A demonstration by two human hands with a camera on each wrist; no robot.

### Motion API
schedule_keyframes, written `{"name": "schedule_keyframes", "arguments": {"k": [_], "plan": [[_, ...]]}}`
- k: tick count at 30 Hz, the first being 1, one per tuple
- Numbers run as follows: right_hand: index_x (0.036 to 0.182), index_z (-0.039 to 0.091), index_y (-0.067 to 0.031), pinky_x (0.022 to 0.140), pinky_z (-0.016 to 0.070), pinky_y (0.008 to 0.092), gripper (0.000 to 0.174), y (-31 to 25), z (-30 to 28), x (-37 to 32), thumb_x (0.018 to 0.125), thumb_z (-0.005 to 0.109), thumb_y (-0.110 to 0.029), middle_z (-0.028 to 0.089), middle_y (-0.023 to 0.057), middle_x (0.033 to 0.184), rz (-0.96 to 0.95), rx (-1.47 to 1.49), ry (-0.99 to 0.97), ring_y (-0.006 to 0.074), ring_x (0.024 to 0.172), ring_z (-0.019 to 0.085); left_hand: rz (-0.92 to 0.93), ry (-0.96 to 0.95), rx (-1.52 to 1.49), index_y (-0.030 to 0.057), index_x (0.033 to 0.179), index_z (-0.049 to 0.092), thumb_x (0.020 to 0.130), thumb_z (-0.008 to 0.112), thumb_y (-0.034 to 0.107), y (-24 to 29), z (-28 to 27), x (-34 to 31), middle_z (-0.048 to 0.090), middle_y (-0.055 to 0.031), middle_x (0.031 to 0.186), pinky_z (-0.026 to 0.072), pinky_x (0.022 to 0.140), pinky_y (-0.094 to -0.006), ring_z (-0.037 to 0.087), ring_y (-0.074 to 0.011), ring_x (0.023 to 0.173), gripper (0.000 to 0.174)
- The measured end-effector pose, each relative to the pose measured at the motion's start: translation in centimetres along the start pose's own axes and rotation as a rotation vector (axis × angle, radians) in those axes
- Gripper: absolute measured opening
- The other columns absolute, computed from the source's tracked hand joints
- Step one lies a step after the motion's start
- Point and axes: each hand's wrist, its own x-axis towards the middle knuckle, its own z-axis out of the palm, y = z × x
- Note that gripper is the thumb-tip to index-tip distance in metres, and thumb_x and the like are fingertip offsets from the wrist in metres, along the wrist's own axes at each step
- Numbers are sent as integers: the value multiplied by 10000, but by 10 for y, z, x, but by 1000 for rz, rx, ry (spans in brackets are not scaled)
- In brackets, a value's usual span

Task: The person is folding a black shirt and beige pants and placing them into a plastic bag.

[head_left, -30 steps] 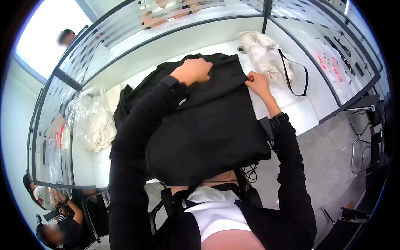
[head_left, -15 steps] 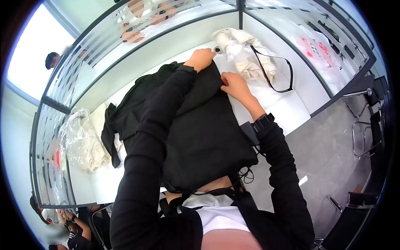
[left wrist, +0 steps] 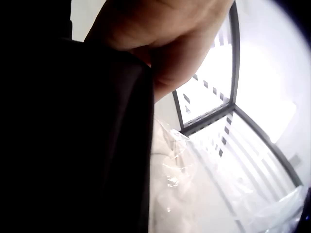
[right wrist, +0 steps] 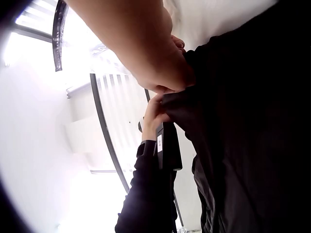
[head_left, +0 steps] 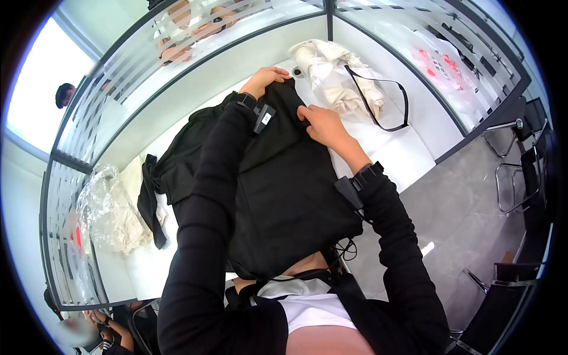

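A black long-sleeved garment [head_left: 284, 195] is spread over the white table, its near end hanging at the person's lap. At its far corner my left hand [head_left: 266, 80] holds the edge, the fingers reaching over the cloth. In the left wrist view, dark fabric hides much of that hand [left wrist: 170, 39]. Lower on the right edge, my right hand [head_left: 326, 127] pinches the cloth between thumb and curled fingers. The right wrist view shows both hands close together along the raised edge of the garment [right wrist: 233, 131]. One sleeve [head_left: 151, 204] trails off to the left.
A cream fabric bundle [head_left: 322, 62] in clear plastic lies at the back right beside a black strap [head_left: 406, 109]. Another cream bundle [head_left: 118, 219] in plastic sits at the left. Low partitions [head_left: 390, 77] border the table. Chairs [head_left: 503, 290] stand at the right.
My left hand has moved from over the cloth to its far corner. My right hand stays on the right edge. The left sleeve has come into fuller view as the head view shifted.
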Motion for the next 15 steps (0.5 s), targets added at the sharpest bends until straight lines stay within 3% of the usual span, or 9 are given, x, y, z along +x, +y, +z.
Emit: {"name": "schedule_keyframes", "arguments": {"k": [2,5,6,10,13,15], "plan": [[882,551,-127,626,444,365,260,0,2,-1,649,524,-15,517,75,765,-1,-33,-15,269,721,547,-21,11,-131,-4,973,575,754,522,-10,2,1,1,618,-103,921,443,738,-228,570,-158,839,226],[957,581,-145,647,450,360,334,2,1,0,660,517,-8,517,75,791,0,-63,-43,262,745,547,111,64,88,-4,934,590,771,533,28,-3,1,7,618,-95,932,442,730,-231,566,-142,844,176],[975,591,-148,653,451,358,351,3,1,0,663,515,-6,517,76,799,0,-69,-56,260,752,546,200,116,363,-6,899,601,736,608,188,-1,5,5,630,-130,877,460,727,-286,595,-195,832,253],[907,636,-124,666,452,357,305,5,3,1,652,519,-5,523,76,777,-98,10,-33,257,759,542,138,3,1259,56,940,609,648,653,410,6,16,-10,621,-142,909,466,728,-377,590,-287,852,461],[825,664,-108,685,453,356,244,4,5,3,649,525,-13,533,75,764,-167,74,-50,258,765,542,184,28,1335,81,942,610,652,648,358,11,27,-19,625,-106,898,469,718,-394,589,-277,857,403],[808,669,-100,686,453,351,226,3,2,2,649,529,-20,534,75,759,-209,90,-62,255,755,539,229,82,1349,67,886,614,672,607,253,7,29,-17,619,-137,871,478,678,-402,600,-295,820,283]]}}
